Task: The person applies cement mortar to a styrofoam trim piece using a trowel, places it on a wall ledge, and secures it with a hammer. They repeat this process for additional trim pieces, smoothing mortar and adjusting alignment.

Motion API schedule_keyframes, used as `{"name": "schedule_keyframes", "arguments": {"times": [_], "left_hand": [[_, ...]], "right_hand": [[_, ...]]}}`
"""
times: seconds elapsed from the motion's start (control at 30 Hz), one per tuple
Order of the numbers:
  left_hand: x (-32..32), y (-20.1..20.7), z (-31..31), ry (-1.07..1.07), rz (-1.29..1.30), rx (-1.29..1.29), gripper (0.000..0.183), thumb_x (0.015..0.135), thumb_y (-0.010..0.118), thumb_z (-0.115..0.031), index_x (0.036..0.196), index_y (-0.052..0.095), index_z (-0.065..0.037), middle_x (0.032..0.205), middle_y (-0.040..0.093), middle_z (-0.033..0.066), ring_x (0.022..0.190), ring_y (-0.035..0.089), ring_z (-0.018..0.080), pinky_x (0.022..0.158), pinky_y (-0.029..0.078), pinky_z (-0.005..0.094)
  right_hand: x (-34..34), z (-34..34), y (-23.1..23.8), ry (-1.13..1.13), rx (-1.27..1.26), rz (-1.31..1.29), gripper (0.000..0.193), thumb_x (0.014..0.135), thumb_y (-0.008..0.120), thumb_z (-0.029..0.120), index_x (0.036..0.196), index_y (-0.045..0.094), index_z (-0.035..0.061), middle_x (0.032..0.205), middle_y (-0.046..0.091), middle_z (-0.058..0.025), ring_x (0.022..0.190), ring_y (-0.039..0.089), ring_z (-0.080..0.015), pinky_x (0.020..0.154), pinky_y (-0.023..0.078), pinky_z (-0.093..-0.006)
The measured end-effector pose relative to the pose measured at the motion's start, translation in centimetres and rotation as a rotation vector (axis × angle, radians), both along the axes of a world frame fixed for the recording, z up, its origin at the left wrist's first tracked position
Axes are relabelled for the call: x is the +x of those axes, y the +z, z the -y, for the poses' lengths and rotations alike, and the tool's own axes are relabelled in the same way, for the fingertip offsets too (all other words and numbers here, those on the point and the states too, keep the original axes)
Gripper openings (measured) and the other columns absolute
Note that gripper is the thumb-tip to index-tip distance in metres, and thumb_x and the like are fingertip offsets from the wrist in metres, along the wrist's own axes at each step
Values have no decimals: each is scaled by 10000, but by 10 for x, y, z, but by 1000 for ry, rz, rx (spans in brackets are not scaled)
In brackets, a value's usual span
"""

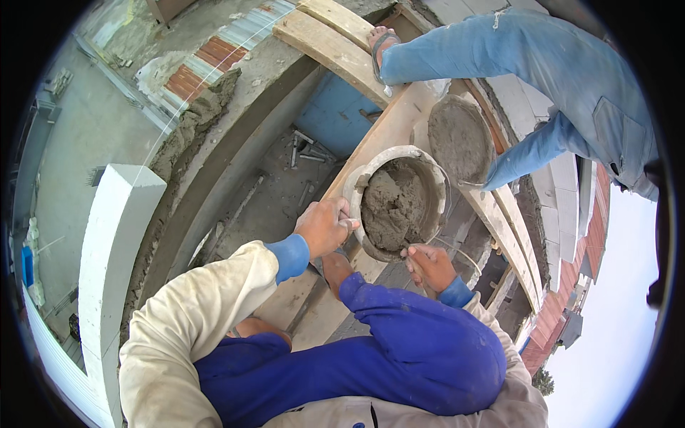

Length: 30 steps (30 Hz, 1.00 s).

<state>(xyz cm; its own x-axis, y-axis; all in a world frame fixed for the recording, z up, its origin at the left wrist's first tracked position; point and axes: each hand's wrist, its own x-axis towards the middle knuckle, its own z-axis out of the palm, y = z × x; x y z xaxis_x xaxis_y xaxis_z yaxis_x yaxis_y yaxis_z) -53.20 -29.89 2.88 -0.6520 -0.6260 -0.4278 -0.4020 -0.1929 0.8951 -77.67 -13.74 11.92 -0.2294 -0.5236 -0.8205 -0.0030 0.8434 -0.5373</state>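
Note:
A round bucket point(354, 187) with a mortar-crusted rim stands on wooden planks in front of me. Wet grey mortar point(392, 203) lies inside it. My left hand point(327, 227) grips the near left side of the rim, thumb and fingers closed on it. At the near right edge, my right hand point(430, 268) is closed round the handle of what looks like a trowel. The tool's thin shank reaches over the rim toward the mortar; its blade is hidden.
A second mortar-filled bucket point(462, 139) stands just beyond. A person in blue jeans point(514, 46) has a sandalled foot on the planks point(332, 50). White blocks point(118, 214) and a mortar-topped wall point(193, 128) run along the left. Below the planks lies a deep drop with debris point(310, 151).

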Motion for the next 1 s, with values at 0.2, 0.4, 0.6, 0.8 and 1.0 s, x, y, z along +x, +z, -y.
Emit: {"name": "schedule_keyframes", "arguments": {"times": [0.2,0.4,0.6,0.8,1.0], "left_hand": [[1,4,3,-29,-1,7,218,904,736,-205,955,693,3,845,740,185,840,732,339,782,541,451],[4,1,3,-8,-15,36,258,887,755,-210,933,669,29,809,709,158,747,680,211,716,538,379],[1,-4,1,1,-10,-8,266,881,763,-215,933,667,28,817,703,164,754,677,228,722,532,387],[-1,1,-5,55,47,-59,249,882,756,-217,940,675,11,834,711,197,804,700,309,754,532,428],[-1,5,-4,38,48,-20,261,889,747,-252,992,701,-17,869,737,209,897,724,385,810,539,476]], "right_hand": [[-7,-9,19,746,-591,-1276,317,983,681,274,1144,690,1,930,722,-122,729,701,-276,633,548,-380],[-21,-30,45,855,-407,-1179,308,986,662,262,1170,695,17,979,722,-166,855,704,-369,738,568,-452],[-32,6,29,855,-153,-1128,259,1022,588,265,1027,675,21,930,705,-237,864,689,-425,734,546,-504],[-9,25,-7,860,-258,-720,367,1028,553,303,883,634,-23,749,642,-259,718,644,-453,705,528,-502],[13,-2,-4,177,32,-151,414,1068,555,337,795,590,27,616,574,-63,489,546,-168,470,435,-318]]}}
